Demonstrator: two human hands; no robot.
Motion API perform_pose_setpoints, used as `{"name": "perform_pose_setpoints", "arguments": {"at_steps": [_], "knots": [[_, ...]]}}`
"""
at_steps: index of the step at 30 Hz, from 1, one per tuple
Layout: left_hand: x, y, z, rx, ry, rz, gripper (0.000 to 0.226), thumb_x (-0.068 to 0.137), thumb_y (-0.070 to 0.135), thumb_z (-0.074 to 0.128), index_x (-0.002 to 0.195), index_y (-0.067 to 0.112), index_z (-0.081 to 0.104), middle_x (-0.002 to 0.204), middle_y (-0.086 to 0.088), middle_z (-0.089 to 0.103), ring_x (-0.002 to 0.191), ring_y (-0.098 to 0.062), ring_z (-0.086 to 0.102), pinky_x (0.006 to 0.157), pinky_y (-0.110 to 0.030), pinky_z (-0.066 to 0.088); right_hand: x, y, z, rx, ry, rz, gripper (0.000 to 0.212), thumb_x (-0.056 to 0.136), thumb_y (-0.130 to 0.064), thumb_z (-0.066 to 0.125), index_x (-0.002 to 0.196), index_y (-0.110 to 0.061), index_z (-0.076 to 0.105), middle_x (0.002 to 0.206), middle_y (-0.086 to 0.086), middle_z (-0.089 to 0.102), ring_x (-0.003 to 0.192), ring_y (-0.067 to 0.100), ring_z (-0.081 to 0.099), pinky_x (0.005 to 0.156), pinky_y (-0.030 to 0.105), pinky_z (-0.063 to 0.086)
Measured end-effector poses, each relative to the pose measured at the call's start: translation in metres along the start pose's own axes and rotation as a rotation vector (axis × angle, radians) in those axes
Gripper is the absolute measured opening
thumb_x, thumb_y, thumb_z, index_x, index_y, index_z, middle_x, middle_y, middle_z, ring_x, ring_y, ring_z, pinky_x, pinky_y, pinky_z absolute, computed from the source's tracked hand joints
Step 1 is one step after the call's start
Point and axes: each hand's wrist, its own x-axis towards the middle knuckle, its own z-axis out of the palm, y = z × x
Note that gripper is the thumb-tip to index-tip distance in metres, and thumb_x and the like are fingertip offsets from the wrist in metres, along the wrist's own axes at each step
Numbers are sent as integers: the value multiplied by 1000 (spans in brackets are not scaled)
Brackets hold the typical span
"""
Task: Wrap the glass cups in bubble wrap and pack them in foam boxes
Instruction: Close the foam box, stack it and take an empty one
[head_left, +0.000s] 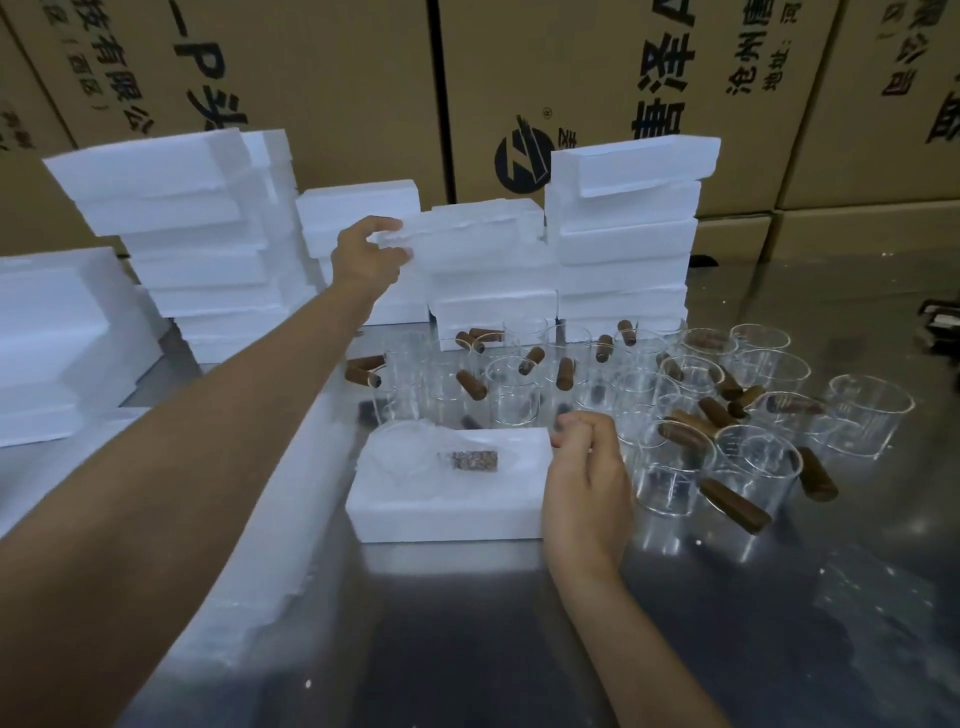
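The left hand (370, 253) reached far across the table and gripped the near end of a white foam piece (478, 234), thumb below and fingers curled over its crumbly upper edge. That slab topped a short pile in the middle of a row of foam stacks (623, 239) of blocky, matte white pieces with rough seams, lined up against a wall of brown cardboard cartons (332, 67) printed in black characters.

Nearer the person, an open foam box (447, 499) sat flat on the shiny metal table (519, 649). In its hollow lay a bubble-wrapped cup (415, 460), the film cloudy and crinkled, its brown handle showing through as a dimpled dark patch. The right hand (587, 488) rested at the box's right end with fingers curled near the far corner; whether they pinched the foam edge or a bit of wrap could not be told from this angle.

Behind and to the right of the box stood a crowd of bare glass cups (670, 478), clear straight-walled cylinders with faint printed markings, each with a smooth, rounded wooden handle (732, 506) jutting out sideways. A long strip of foam (270, 545) ran along the table under the left forearm, and more foam blocks (57, 343) were piled at the far left.
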Motion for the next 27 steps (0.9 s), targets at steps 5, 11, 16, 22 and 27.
{"name": "perform_pose_setpoints", "arguments": {"at_steps": [5,11,16,22,27], "knots": [[-53,18,-52,-6,-72,63,32,85,10,77,116,11,68,91,-11,63,82,-26,63,79,-32,60,-1,-2,-1,56,28,5,29,91,-42,30,91,-34,58,93,-16,64,90,13,58,88,40,47],[-150,26,-98,56,-221,72,31,84,13,78,113,19,72,99,-17,67,90,-34,71,90,-42,58,-3,-3,-4,168,52,9,24,95,-37,34,90,-31,57,92,-12,63,90,12,58,72,32,39],[-215,13,-112,181,-276,81,28,82,22,81,103,39,74,108,22,68,99,-16,70,94,-29,54,-7,-6,-8,223,82,-22,25,94,-36,34,92,-28,58,94,-6,64,96,24,60,85,40,47],[-248,-4,-105,337,-248,112,24,87,33,74,107,45,66,105,25,62,77,7,67,67,3,38,-20,-8,-10,172,8,-237,40,93,-57,32,121,-39,54,122,-22,61,114,-2,55,91,23,43],[-253,-6,-104,444,-238,183,21,92,38,67,110,47,60,90,23,67,74,5,66,64,-2,41,-25,-5,-5,-19,-36,-443,46,90,-57,42,121,-30,61,129,-17,58,119,5,53,95,29,44]]}}
